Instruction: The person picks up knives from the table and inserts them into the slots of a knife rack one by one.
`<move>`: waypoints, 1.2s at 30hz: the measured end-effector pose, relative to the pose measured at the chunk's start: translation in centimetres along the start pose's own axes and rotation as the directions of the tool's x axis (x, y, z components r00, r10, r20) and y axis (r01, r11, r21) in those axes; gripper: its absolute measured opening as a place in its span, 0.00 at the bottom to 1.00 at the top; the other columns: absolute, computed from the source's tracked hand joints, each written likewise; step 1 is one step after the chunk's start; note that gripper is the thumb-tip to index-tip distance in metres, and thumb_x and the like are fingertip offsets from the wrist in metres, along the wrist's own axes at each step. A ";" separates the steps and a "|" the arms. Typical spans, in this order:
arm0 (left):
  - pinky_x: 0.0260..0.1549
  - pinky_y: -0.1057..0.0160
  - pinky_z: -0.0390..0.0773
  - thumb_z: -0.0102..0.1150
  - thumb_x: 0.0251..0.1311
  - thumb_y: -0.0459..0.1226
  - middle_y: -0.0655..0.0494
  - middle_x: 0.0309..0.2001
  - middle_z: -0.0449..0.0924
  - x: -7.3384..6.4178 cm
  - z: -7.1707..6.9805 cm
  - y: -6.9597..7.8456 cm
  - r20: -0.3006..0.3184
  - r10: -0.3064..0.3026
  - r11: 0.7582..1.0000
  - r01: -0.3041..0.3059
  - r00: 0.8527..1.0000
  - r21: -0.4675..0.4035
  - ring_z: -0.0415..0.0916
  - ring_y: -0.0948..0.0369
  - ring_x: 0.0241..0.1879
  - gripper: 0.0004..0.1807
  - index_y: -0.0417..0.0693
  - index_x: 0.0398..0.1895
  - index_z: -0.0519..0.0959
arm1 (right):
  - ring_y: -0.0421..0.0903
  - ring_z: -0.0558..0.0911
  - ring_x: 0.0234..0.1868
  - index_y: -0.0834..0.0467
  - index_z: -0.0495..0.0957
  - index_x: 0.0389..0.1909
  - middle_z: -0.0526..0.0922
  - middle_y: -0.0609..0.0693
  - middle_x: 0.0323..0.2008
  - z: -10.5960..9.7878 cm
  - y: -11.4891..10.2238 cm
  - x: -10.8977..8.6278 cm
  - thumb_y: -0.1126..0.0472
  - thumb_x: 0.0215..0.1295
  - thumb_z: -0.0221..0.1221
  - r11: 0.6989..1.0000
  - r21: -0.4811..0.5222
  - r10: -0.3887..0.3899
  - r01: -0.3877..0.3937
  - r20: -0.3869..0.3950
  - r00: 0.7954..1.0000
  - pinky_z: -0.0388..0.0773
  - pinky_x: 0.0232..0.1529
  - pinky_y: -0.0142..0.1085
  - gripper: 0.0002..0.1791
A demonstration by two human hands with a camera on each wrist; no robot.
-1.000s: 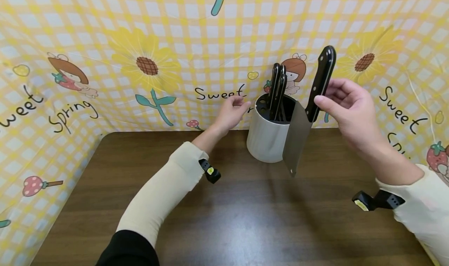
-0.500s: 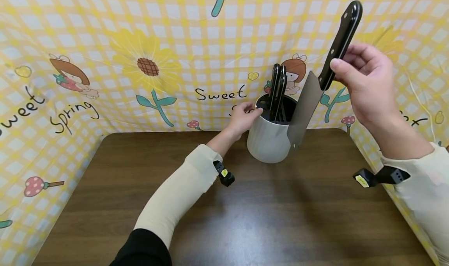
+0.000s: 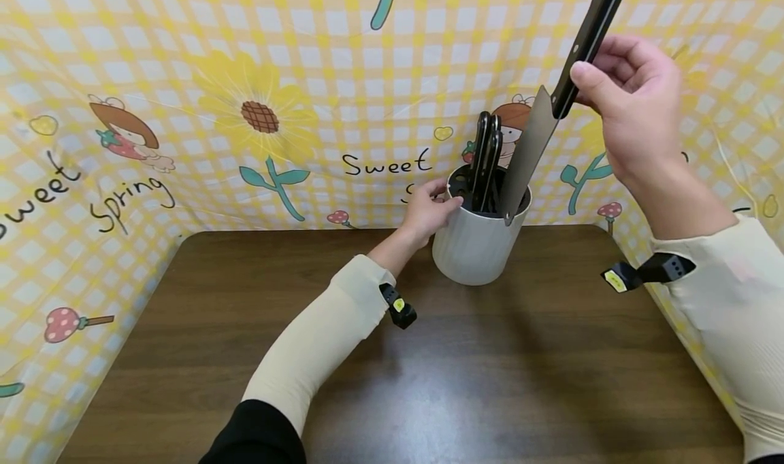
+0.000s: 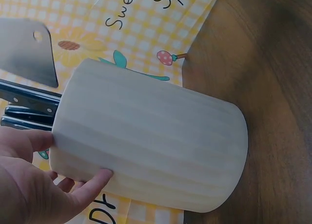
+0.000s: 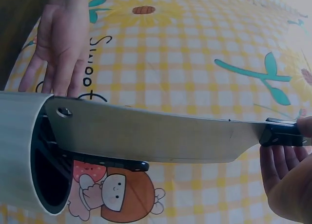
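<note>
My right hand (image 3: pixel 640 103) pinches the black riveted handle of a broad-bladed cleaver (image 3: pixel 529 154) between thumb and fingers. The blade slants down to the left, its holed lower end overlapping the right part of the mouth of the white ribbed knife holder (image 3: pixel 478 253). In the right wrist view, the holed end of the cleaver (image 5: pixel 156 131) is right at the holder's rim. Several black-handled knives (image 3: pixel 482 154) stand upright in the holder's left part. My left hand (image 3: pixel 425 212) touches the holder's upper left side, fingers extended; in the left wrist view fingertips rest on its wall (image 4: pixel 151 131).
The holder stands near the back edge of a dark wooden table (image 3: pixel 294 328). Behind and at the sides hangs a yellow checked cloth (image 3: pixel 343 96) with printed flowers and figures. Both sleeves carry small black wrist cameras.
The cleaver has risen with my right hand, and its lower end has moved from the holder's right side to over its mouth. My left hand has come right to touch the holder.
</note>
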State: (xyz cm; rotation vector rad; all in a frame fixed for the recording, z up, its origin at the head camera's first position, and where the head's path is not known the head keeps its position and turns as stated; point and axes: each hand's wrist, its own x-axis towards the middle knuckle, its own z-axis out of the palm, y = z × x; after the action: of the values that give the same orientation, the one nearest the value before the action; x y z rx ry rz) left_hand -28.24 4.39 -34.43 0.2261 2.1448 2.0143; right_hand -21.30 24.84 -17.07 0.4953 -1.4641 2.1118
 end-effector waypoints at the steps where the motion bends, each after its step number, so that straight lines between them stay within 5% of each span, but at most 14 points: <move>1: 0.49 0.50 0.83 0.62 0.70 0.33 0.47 0.66 0.74 0.0 0.0 0.0 -0.003 -0.001 1.000 0.001 1.000 -0.001 0.76 0.58 0.49 0.25 0.44 0.69 0.74 | 0.49 0.83 0.32 0.72 0.79 0.42 0.82 0.61 0.34 0.0 0.2 0.2 0.81 0.57 0.65 1.000 0.004 0.000 0.000 -0.001 1.000 0.85 0.37 0.34 0.12; 6: 0.51 0.49 0.82 0.62 0.70 0.33 0.47 0.67 0.73 0.1 0.2 -0.1 -0.008 0.001 1.000 -0.001 1.000 -0.003 0.76 0.58 0.53 0.26 0.44 0.70 0.73 | 0.48 0.83 0.33 0.70 0.79 0.41 0.82 0.60 0.34 0.1 1.3 1.0 0.82 0.58 0.64 1.000 -0.004 0.006 -0.006 0.005 1.000 0.84 0.37 0.33 0.12; 13: 0.45 0.52 0.81 0.62 0.69 0.32 0.47 0.65 0.75 0.1 0.2 -0.3 -0.021 0.012 1.000 -0.012 1.000 -0.011 0.76 0.60 0.46 0.25 0.44 0.69 0.74 | 0.47 0.82 0.35 0.68 0.80 0.42 0.83 0.58 0.36 -0.1 2.9 1.7 0.81 0.60 0.63 0.998 -0.059 -0.008 0.010 0.035 0.999 0.82 0.40 0.31 0.11; 21: 0.52 0.48 0.81 0.62 0.70 0.33 0.46 0.65 0.75 0.0 0.2 -0.2 -0.022 -0.007 1.000 0.006 1.000 -0.009 0.77 0.58 0.49 0.26 0.45 0.70 0.73 | 0.45 0.82 0.34 0.67 0.80 0.41 0.83 0.57 0.35 -0.4 4.3 2.0 0.80 0.60 0.63 0.996 -0.088 -0.014 0.016 0.026 1.000 0.82 0.39 0.30 0.11; 36: 0.53 0.49 0.82 0.64 0.69 0.34 0.45 0.64 0.75 0.0 0.2 -0.2 -0.042 -0.030 0.999 0.029 0.999 -0.019 0.78 0.52 0.58 0.27 0.45 0.70 0.73 | 0.41 0.82 0.39 0.60 0.81 0.42 0.84 0.49 0.36 -2.0 7.7 0.6 0.76 0.63 0.64 0.955 -0.287 0.088 -0.071 0.046 0.995 0.79 0.40 0.25 0.11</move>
State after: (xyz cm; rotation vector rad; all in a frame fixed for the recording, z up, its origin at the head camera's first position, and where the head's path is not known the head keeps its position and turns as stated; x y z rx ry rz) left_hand -28.20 4.62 -34.62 0.1497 2.1408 2.0387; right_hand -26.44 24.67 -23.19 0.3954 -1.8134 1.9134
